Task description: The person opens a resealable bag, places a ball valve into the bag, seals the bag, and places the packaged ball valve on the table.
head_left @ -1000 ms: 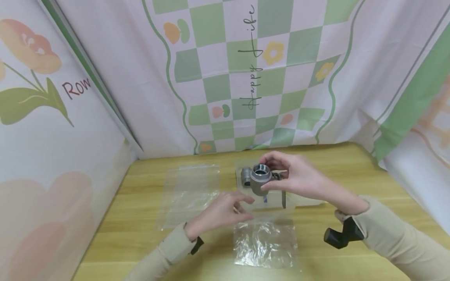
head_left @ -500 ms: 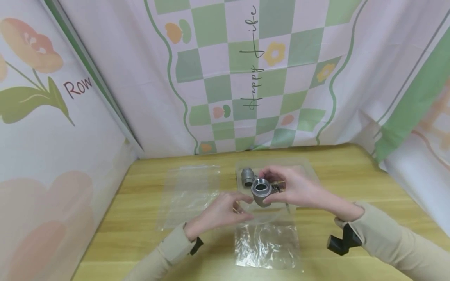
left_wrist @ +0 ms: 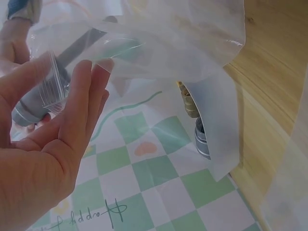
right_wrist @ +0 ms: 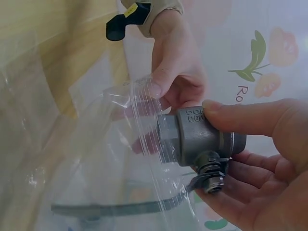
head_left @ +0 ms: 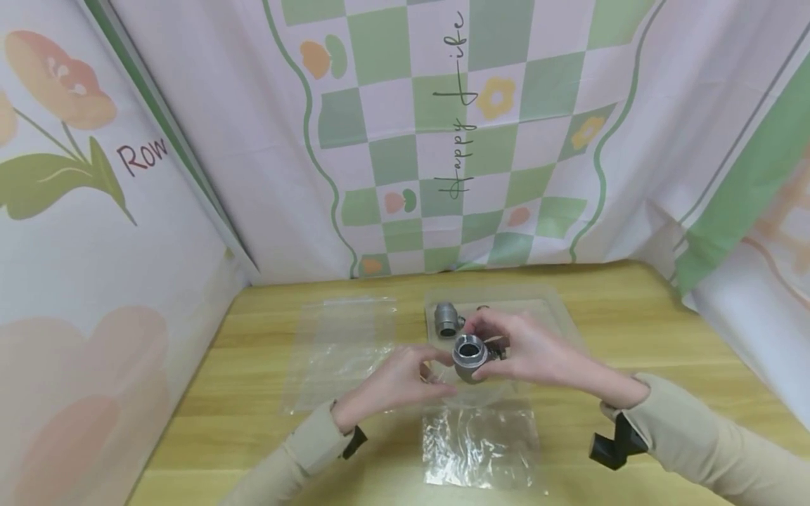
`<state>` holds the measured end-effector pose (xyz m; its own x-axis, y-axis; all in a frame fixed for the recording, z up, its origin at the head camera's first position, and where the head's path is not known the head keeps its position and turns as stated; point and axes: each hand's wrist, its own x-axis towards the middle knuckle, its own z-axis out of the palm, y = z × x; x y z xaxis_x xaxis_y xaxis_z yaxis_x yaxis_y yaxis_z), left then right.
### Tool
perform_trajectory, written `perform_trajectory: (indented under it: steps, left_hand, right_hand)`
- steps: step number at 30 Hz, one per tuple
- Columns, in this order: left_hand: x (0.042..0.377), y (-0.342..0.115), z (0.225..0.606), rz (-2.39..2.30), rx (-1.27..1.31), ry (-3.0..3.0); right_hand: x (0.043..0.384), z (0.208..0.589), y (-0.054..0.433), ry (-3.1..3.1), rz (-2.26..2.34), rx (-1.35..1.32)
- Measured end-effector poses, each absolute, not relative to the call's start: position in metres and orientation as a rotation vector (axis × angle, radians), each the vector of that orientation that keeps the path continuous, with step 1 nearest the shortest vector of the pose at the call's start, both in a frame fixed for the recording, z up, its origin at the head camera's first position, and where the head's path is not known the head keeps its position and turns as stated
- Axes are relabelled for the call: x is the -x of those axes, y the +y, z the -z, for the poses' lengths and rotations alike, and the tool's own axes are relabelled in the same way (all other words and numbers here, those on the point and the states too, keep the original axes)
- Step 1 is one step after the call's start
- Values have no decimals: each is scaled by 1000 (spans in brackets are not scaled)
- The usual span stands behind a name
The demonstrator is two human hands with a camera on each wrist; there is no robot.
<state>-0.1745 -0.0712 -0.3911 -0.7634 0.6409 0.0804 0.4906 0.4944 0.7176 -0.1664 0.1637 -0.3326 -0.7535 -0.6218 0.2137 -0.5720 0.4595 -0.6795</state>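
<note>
My right hand point(head_left: 534, 348) grips a grey metal ball valve point(head_left: 470, 357) by its body, thumb on one side and fingers on the other. Its threaded opening faces up in the head view. In the right wrist view, one end of the valve and its long lever point(right_wrist: 120, 209) lie within a clear zip-lock bag point(right_wrist: 110, 149). My left hand point(head_left: 399, 385) holds the bag at its mouth, with the thumb on the near side of the zip strip point(left_wrist: 54, 84) and the fingers seen through the plastic. The bag's lower part point(head_left: 481, 450) hangs toward the table's front.
Behind the hands, a second grey valve point(head_left: 446, 320) sits in a shallow translucent tray point(head_left: 560, 309). A brass-coloured fitting point(left_wrist: 189, 102) shows there in the left wrist view. Flat clear bags point(head_left: 342, 337) lie on the wooden table point(head_left: 253, 422) at left. Patterned curtains point(head_left: 392, 161) enclose it.
My right hand has lowered the valve and brought it nearer, toward the bag's mouth. The second valve and the tray now show more behind it. The left hand has stayed almost still.
</note>
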Motion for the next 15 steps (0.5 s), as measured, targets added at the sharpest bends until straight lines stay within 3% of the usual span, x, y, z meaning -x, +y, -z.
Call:
perform_trajectory:
  steps: [15]
  left_hand:
    - [174,-74,389,-1213,-931,2467]
  right_hand:
    - [161,339,160,2775,886,1386]
